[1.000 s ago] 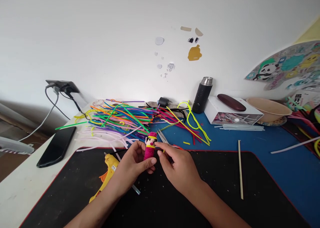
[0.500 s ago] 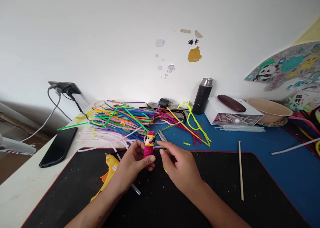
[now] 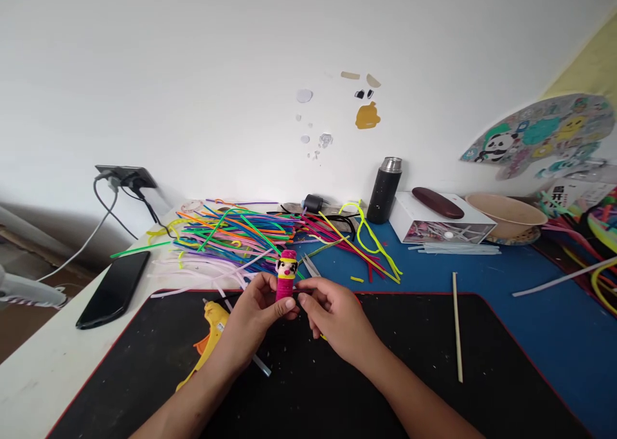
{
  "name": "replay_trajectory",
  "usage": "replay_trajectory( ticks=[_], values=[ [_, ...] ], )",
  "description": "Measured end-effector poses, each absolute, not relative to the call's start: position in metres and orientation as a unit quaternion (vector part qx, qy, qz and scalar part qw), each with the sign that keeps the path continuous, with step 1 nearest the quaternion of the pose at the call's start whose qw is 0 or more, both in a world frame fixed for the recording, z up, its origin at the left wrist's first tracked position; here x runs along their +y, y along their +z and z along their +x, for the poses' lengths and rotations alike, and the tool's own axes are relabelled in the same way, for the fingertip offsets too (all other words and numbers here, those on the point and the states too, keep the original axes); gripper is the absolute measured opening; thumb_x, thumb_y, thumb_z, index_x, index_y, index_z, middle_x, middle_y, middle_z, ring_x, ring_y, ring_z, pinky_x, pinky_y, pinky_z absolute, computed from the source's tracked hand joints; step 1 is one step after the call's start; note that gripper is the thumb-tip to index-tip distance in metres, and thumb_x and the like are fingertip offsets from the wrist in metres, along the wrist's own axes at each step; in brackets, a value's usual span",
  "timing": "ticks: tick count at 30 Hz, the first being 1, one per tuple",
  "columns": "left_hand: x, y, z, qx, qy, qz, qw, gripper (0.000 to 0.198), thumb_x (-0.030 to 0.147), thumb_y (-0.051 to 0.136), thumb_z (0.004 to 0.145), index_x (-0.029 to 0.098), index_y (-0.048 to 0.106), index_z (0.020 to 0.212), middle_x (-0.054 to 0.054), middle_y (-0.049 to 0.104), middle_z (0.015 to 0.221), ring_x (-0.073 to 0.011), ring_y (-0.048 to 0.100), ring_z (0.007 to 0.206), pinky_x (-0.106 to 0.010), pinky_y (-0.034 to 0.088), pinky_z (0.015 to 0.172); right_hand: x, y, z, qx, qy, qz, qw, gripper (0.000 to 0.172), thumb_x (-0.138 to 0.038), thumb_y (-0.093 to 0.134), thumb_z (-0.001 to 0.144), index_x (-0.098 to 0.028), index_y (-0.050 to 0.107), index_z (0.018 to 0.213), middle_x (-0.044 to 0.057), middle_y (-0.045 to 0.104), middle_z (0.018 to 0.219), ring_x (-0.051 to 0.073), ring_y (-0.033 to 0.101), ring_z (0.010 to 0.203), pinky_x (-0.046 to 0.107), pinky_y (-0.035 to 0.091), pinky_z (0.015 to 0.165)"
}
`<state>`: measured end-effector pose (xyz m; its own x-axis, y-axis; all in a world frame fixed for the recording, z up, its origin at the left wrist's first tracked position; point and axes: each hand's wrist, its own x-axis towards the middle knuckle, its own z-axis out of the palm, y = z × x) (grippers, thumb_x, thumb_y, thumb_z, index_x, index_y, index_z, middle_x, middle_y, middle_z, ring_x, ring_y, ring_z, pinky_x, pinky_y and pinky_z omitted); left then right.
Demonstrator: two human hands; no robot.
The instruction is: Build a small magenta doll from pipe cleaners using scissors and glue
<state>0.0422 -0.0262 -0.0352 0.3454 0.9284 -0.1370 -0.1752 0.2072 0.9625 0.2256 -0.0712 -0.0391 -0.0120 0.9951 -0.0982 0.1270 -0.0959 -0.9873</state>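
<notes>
My left hand (image 3: 255,313) is closed round a small pink doll (image 3: 286,276) made of wound pipe cleaner, with a face and a pink and yellow hat, held upright over the black mat (image 3: 434,375). My right hand (image 3: 332,313) is beside it, fingers pinched at the doll's lower body. A bit of yellow shows under the right palm; I cannot make out what it is. Small scissors (image 3: 311,265) lie just behind the hands.
A heap of coloured pipe cleaners (image 3: 231,233) lies behind. A yellow glue gun (image 3: 207,336) rests by my left wrist, a black phone (image 3: 113,288) at left. A wooden stick (image 3: 456,326), a dark flask (image 3: 384,190), a white box (image 3: 441,220) and a bowl (image 3: 506,214) stand to the right.
My right hand has moved left and closed in on the doll's lower body, where before it was a little apart. The view has shifted slightly.
</notes>
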Motion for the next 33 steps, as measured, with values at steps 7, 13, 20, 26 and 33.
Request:
replay_trajectory(
  ticks=[7, 13, 20, 26, 33],
  values=[
    [-0.028, -0.038, 0.045, 0.355, 0.407, 0.482, 0.690, 0.058, 0.049, 0.103, 0.070, 0.019, 0.055, 0.085, 0.004, 0.070, 0.080, -0.0119, 0.067, 0.071, -0.025, 0.060, 0.069, -0.070, -0.038, 0.221, -0.479, 0.554, -0.504, 0.458, 0.042, -0.054, 0.073, 0.095, -0.018, 0.074, 0.116, -0.006, 0.062, 0.063, 0.012, 0.056, 0.046, 0.024, 0.046, 0.046],
    [-0.031, -0.035, 0.047, 0.351, 0.394, 0.482, 0.699, 0.056, 0.048, 0.103, 0.070, 0.019, 0.057, 0.085, 0.004, 0.069, 0.079, -0.0126, 0.067, 0.071, -0.026, 0.061, 0.069, -0.068, -0.035, 0.220, -0.461, 0.580, -0.492, 0.458, 0.051, -0.061, 0.080, 0.089, -0.017, 0.074, 0.114, -0.008, 0.058, 0.057, 0.011, 0.053, 0.042, 0.024, 0.043, 0.046],
    [-0.032, -0.032, 0.045, 0.355, 0.375, 0.455, 0.725, 0.051, 0.051, 0.100, 0.075, 0.018, 0.066, 0.094, -0.002, 0.075, 0.094, -0.0170, 0.073, 0.086, -0.031, 0.065, 0.080, -0.069, -0.029, 0.227, -0.461, 0.583, -0.490, 0.455, 0.051, -0.059, 0.074, 0.092, -0.017, 0.074, 0.120, -0.009, 0.058, 0.056, 0.012, 0.055, 0.045, 0.024, 0.040, 0.047],
    [-0.032, -0.032, 0.044, 0.359, 0.378, 0.450, 0.725, 0.051, 0.048, 0.102, 0.073, 0.017, 0.066, 0.092, -0.002, 0.076, 0.092, -0.0159, 0.073, 0.083, -0.030, 0.064, 0.080, -0.068, -0.027, 0.228, -0.463, 0.584, -0.489, 0.452, 0.051, -0.059, 0.073, 0.093, -0.016, 0.074, 0.122, -0.008, 0.058, 0.055, 0.013, 0.055, 0.045, 0.025, 0.040, 0.048],
    [-0.031, -0.027, 0.042, 0.363, 0.390, 0.459, 0.711, 0.050, 0.046, 0.103, 0.072, 0.017, 0.068, 0.092, -0.001, 0.077, 0.087, -0.0147, 0.073, 0.079, -0.028, 0.061, 0.080, -0.069, -0.028, 0.227, -0.450, 0.603, -0.476, 0.455, 0.057, -0.063, 0.074, 0.092, -0.015, 0.072, 0.123, -0.008, 0.061, 0.056, 0.012, 0.056, 0.045, 0.025, 0.042, 0.048]
  ],
)
